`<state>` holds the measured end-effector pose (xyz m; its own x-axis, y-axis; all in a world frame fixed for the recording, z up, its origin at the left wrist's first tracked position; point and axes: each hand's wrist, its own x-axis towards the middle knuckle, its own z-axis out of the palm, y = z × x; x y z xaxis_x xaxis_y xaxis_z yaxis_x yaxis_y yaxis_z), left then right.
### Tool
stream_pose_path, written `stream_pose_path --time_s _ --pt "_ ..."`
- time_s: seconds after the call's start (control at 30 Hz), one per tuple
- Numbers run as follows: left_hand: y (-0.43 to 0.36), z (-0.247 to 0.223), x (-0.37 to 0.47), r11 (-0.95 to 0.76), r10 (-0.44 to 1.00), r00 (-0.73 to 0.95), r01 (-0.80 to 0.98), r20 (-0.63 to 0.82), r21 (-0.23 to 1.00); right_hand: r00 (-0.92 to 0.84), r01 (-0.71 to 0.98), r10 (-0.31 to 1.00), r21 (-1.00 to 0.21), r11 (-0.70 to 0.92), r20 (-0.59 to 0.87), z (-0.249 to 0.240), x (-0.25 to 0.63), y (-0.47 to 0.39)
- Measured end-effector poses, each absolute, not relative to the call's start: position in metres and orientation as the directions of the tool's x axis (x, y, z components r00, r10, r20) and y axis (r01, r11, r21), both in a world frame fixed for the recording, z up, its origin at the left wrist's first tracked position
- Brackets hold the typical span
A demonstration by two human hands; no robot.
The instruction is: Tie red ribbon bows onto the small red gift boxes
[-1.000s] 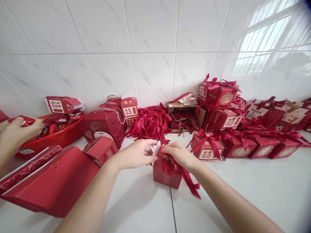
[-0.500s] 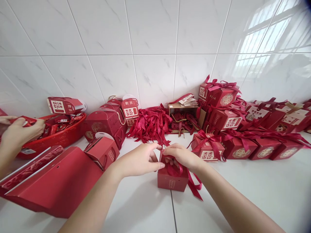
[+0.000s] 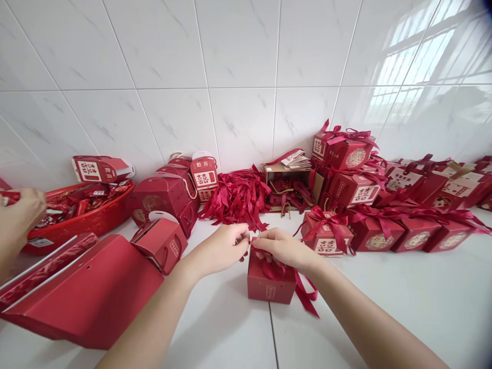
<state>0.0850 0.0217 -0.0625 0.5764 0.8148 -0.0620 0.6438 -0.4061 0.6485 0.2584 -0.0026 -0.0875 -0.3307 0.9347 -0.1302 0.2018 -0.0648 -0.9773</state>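
A red gift box (image 3: 271, 289) stands on the white surface before me, a dark red ribbon (image 3: 307, 297) looped over its top and trailing off its right side. With bent fingers, my right hand (image 3: 282, 248) grips the ribbon at the box top. Just left of the box's upper edge is my left hand (image 3: 226, 246), its fingers curled together; what they pinch, if anything, is hidden. Behind my hands lies a heap of loose ribbons (image 3: 240, 197). A finished-looking box with a ribbon bow (image 3: 328, 233) sits to the right of my right hand.
At left, another person's hand (image 3: 23, 215) holds a red packet over a red basket (image 3: 92, 220) of wrapped sweets. A large open red box (image 3: 88, 287) and smaller boxes (image 3: 165, 192) stand nearby. An open carton (image 3: 319, 184) and several bow-tied boxes (image 3: 380, 233) line the tiled wall.
My left hand has lifted slightly off the box and its fingers have curled closed. My right hand stays at the ribbon. The other person's hand has moved left with the red packet.
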Motion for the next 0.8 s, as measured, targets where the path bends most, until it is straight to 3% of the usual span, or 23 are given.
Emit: stream_pose_path --time_s 0.2,0.33,0.43,0.5,0.6,0.67,0.73,0.8 --pt "0.034 -0.064 0.077 -0.314 0.916 0.373 0.895 -0.149 0.316 -0.217 0.221 0.965 -0.970 -0.098 -0.147 -0.088 0.261 -0.001" --pt "0.048 -0.070 0.062 -0.123 0.969 0.146 0.985 -0.200 0.122 -0.165 0.034 0.980 -0.993 -0.110 -0.114 -0.084 0.262 0.001" --pt "0.053 -0.070 0.056 -0.081 0.980 0.090 0.995 -0.175 0.055 -0.162 -0.048 0.987 -0.999 -0.020 -0.012 -0.075 0.267 -0.002" --pt "0.053 -0.066 0.056 -0.125 0.980 0.136 0.989 -0.145 0.082 -0.137 0.074 0.986 -0.991 0.109 0.098 -0.065 0.276 -0.009" --pt "0.048 -0.059 0.060 -0.244 0.959 0.269 0.944 -0.091 0.222 -0.102 0.433 0.976 -0.875 0.216 0.191 -0.051 0.295 -0.023" --pt "0.044 -0.056 0.064 -0.307 0.921 0.380 0.842 -0.084 0.444 -0.123 0.654 0.987 -0.739 0.162 0.107 -0.046 0.309 -0.031" --pt "0.040 -0.055 0.069 -0.299 0.871 0.481 0.680 -0.099 0.669 -0.162 0.805 0.983 -0.588 0.084 -0.081 -0.045 0.320 -0.033" --pt "0.038 -0.056 0.074 -0.253 0.823 0.552 0.564 -0.132 0.786 -0.189 0.873 0.955 -0.485 0.056 -0.230 -0.048 0.325 -0.030"
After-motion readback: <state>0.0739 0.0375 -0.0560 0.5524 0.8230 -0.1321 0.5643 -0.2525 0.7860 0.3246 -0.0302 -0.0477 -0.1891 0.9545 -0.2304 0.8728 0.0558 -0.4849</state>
